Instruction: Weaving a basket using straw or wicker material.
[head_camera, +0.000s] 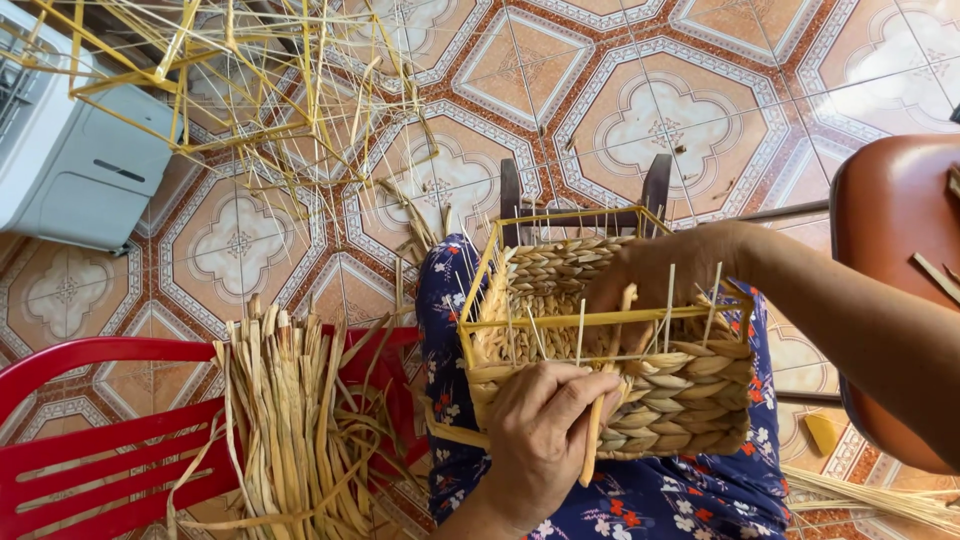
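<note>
Your left grip (540, 440) pinches a strand (594, 440) against the basket (680, 395); your right grip (655, 285), fingers curled, clasps the basket's rim on your lap.

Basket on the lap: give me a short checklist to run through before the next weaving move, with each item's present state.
1. Left hand pinches the flat strand at the near wall: ok.
2. Right hand steadies the half-woven basket from inside: ok.
3. Yellow wire frame with thin uprights exposed above the weave: ok.
4. Bundle of spare strands on the red chair beside the lap: ok.
5. Strand's far end tucked behind an upright: cannot tell.
</note>
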